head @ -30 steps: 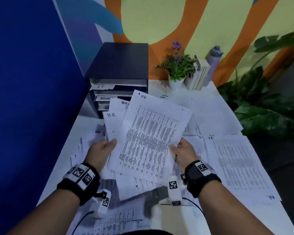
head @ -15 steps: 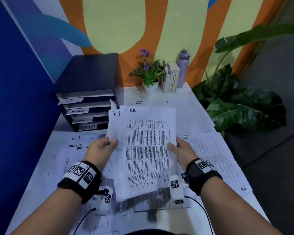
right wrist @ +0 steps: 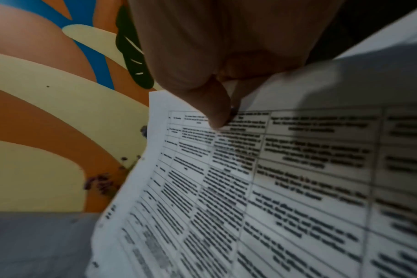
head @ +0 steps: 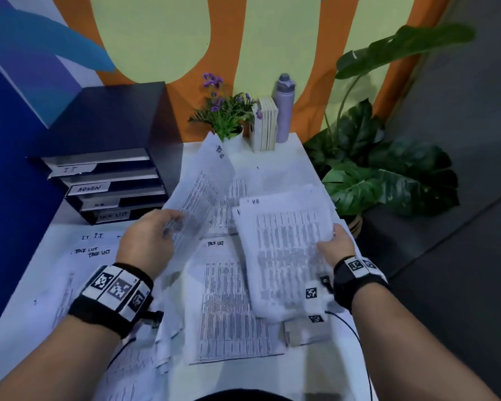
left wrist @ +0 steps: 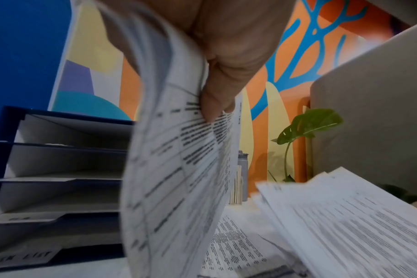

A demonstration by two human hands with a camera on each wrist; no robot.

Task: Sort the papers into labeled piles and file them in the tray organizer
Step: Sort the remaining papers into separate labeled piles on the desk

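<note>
Left hand (head: 148, 241) pinches task-list sheet (head: 206, 180), lifted clear for sorting; right hand (head: 334, 246) grips HR stack (head: 287, 250) alongside, tray organizer (head: 110, 186) ahead-left.

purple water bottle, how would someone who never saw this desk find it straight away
Start at the orange and yellow mural wall behind the white table. At the table's far edge stand a flowering pot plant, a row of upright books, then the purple water bottle on the right. It is the tallest of the three, a lilac cylinder with a grey cap.
</note>
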